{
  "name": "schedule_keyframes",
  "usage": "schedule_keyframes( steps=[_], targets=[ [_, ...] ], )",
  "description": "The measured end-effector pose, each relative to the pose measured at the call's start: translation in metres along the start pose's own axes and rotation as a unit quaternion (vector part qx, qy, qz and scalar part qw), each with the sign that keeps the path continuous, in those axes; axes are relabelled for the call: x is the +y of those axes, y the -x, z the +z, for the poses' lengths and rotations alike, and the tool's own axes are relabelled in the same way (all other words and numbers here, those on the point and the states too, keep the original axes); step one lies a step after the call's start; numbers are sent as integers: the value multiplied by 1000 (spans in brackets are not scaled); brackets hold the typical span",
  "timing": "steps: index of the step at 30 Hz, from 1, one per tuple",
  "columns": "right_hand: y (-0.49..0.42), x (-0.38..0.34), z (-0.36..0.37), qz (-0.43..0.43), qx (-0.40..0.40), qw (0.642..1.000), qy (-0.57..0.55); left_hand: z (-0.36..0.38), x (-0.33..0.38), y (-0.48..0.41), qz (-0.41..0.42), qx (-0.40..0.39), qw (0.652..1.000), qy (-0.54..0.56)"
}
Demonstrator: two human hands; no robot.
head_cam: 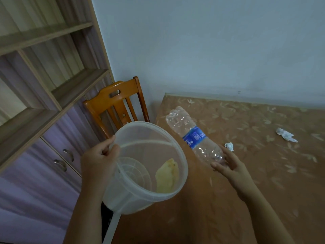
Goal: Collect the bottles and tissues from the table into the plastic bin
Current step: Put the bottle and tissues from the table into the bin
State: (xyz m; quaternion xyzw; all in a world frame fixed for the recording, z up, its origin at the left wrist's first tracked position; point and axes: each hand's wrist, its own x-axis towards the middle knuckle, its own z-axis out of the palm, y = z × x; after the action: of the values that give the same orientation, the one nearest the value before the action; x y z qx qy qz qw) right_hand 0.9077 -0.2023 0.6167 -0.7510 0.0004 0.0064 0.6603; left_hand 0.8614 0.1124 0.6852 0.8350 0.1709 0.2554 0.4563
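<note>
Centrally, a large clear plastic bottle (pixel 194 136) with a blue label lies on its side near the left edge of the table (pixel 255 173), its base pointing to the far side and its neck end toward the person. The right hand (pixel 228 164) cups that near end, fingers spread wide and curled loosely under it; whether it has a firm grip yet cannot be told. Just left of the bottle, the left hand (pixel 100 162) pinches the rim of the translucent plastic bin (pixel 177 152), thumb inside, tilting its mouth toward the bottle. Something pale yellow already lies inside. To do this step well, the person would likely close the fingers around the bottle's narrow end, lift, and drop it in neck first, keeping the bin steady and close. Further right, a small crumpled tissue (pixel 229 146) sits near the bottle, and a larger tissue (pixel 285 135) lies well apart, toward the far right.
</note>
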Motion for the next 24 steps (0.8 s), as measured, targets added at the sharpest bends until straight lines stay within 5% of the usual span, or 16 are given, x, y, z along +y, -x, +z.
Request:
schedule_keyframes(
  steps=[9,24],
  targets=[
    [5,-37,-2,-46,-70,987,137,7,7,-2,29,-4,999,18],
    [-16,-44,29,-46,51,973,219,27,11,10,44,-59,995,72]
  ],
)
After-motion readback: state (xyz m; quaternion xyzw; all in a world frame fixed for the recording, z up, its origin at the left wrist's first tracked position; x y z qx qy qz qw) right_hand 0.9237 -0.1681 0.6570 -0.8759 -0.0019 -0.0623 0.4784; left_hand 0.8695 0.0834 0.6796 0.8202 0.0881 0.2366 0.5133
